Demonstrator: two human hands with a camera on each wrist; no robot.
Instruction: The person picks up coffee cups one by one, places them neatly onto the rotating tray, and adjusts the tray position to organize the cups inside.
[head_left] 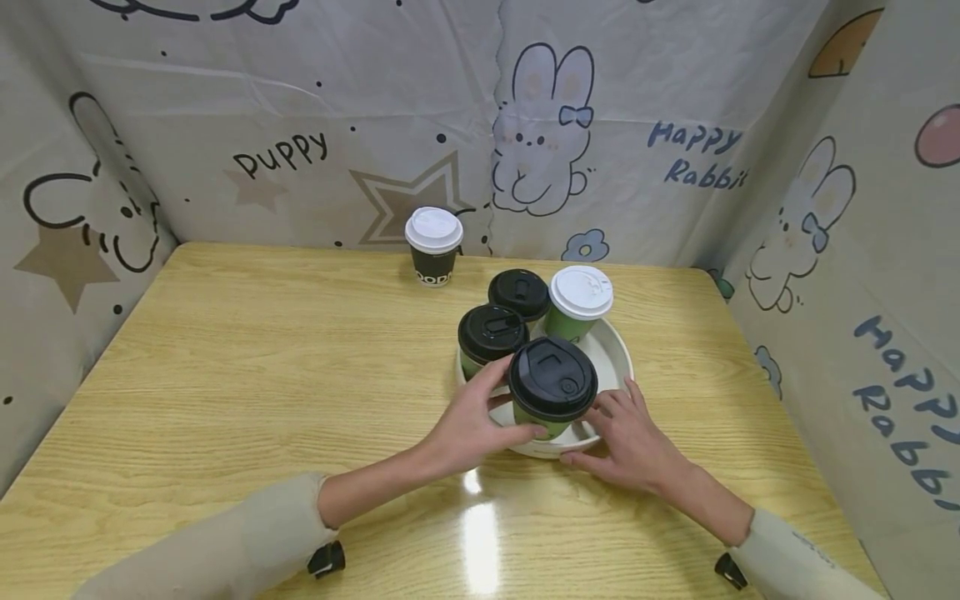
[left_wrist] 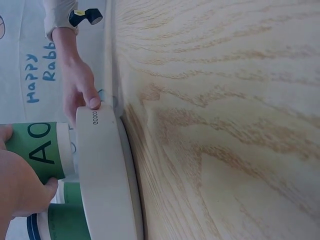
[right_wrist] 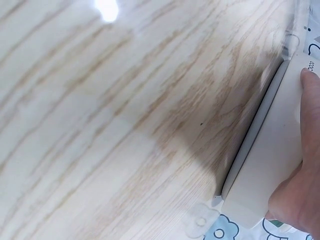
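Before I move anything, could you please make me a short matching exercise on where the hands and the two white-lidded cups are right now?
Column one:
1. Left hand
2. Right hand
3. Dark cup with white lid
4. Green cup with white lid

Column two:
A. Stands in the tray
B. Grips the tray's edge
C. Stands on the table, outside the tray
D. Holds a black-lidded cup

Right pairs: 1-D, 2-B, 3-C, 4-A.

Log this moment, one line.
left grip: black-lidded green cup, above round white tray; right grip: tray rim; on tray: two black-lidded cups, white-lidded green cup; off tray: white-lidded black cup
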